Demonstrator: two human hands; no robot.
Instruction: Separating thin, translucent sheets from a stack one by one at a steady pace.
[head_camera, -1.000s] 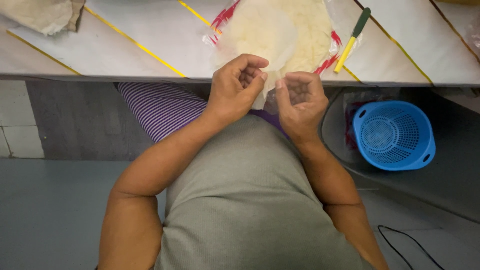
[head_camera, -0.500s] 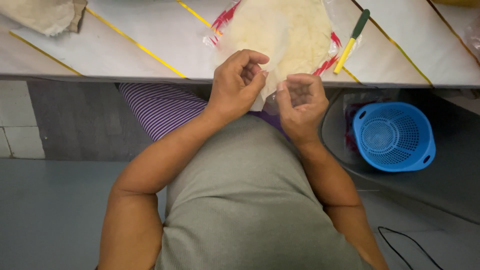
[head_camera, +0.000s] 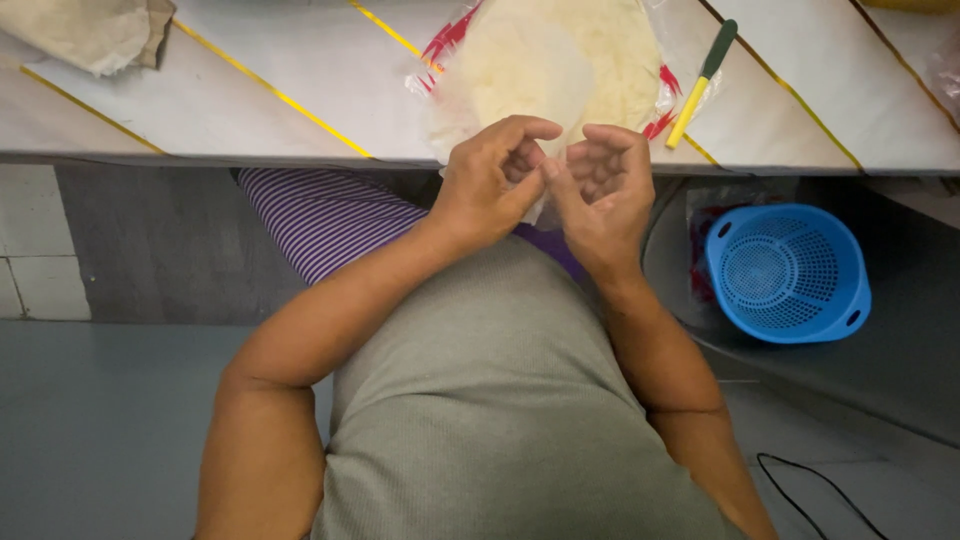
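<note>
Seen from above at the edge of a white table (head_camera: 250, 90) crossed by yellow lines: left hand (head_camera: 492, 180) and right hand (head_camera: 600, 188) brought together, fingers curled and pinching a thin pale wrapper sheet (head_camera: 535, 75), which hangs over the near rim from a round stack (head_camera: 610, 50) lying in a clear bag with red print. Just right of the stack, a knife (head_camera: 705, 68) with a green and yellow handle. Below the table, a blue perforated basket (head_camera: 788, 272).

table (head_camera: 300, 80) left: open | right: knife (head_camera: 703, 84), wrapper stack (head_camera: 560, 60)
</note>
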